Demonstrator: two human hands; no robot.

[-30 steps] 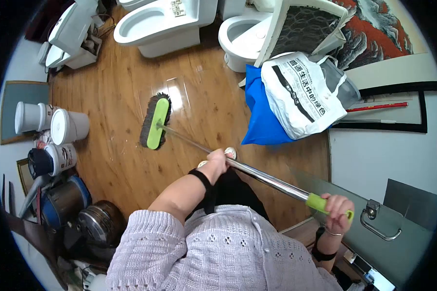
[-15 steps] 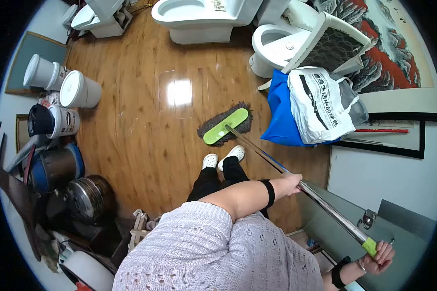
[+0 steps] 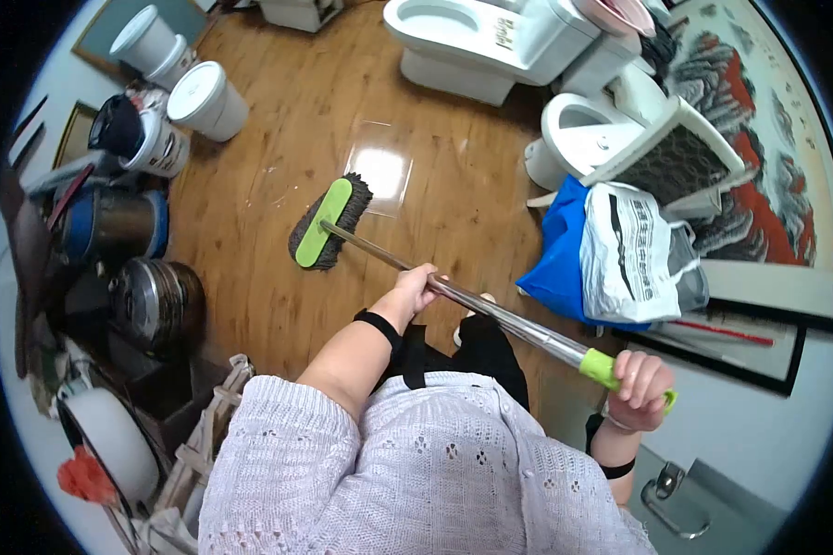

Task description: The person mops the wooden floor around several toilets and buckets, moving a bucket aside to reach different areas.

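A flat mop with a green head (image 3: 338, 199) and a shaggy grey pad (image 3: 356, 208) rests on the wood floor ahead and to the left of me. Its metal pole (image 3: 518, 324) slants from the head up to my right side. Around the lower part of the pole my left hand (image 3: 416, 289) is closed. My right hand (image 3: 645, 388) wraps the green grip (image 3: 599, 367) at the pole's top end. Black bands circle both forearms.
White buckets (image 3: 209, 104) and metal drums (image 3: 157, 305) line the left wall. Toilets (image 3: 467, 51) stand at the back. To the right are a chair (image 3: 680, 157), a blue bag (image 3: 560, 250), a white bag (image 3: 629, 254) and a framed picture (image 3: 782, 365).
The mop head has swept left across the floor and turned more upright in view. Both hands moved left with the pole, and my view has shifted and turned.
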